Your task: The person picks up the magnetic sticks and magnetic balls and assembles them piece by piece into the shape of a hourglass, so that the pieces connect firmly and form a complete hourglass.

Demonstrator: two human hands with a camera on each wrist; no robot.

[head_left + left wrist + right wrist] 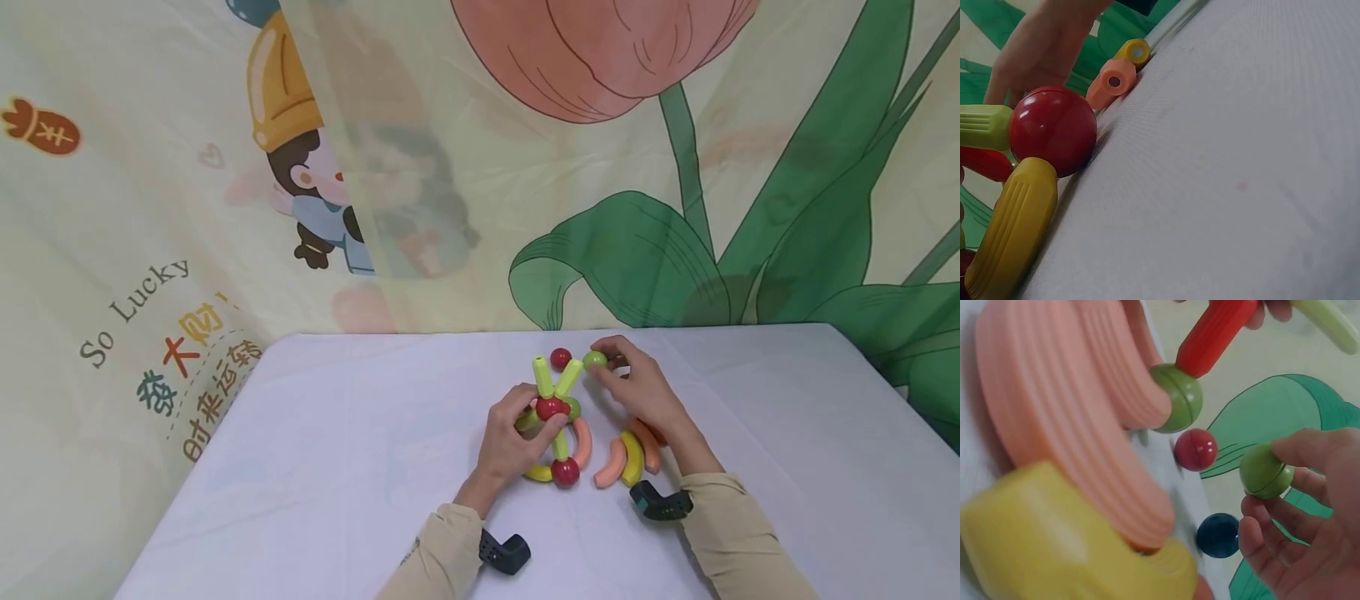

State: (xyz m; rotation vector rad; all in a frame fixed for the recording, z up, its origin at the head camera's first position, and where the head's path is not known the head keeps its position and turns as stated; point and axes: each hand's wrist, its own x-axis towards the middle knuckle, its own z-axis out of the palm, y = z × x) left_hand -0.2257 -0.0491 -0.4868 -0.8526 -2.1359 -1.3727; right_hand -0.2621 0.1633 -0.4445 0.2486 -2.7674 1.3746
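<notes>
My left hand [534,419] grips a toy figure of sticks and balls at its middle red ball [550,407], on the white table [360,467]. Two light-green sticks [542,377] fork up from that ball. A lower red ball [1054,130] joins a yellow curved piece [1013,231]. My right hand [1272,481] pinches a loose green ball [1266,470] between thumb and fingers, close to the tip of the right-hand stick [569,377]. A red stick [1216,331] with a green ball [1179,397] is also part of the figure.
A loose red ball [560,358] and a dark blue ball [1217,535] lie on the table behind the figure. Salmon [609,462], yellow [632,458] and orange [647,446] curved pieces lie under my right wrist. A printed cloth [225,208] hangs behind the table.
</notes>
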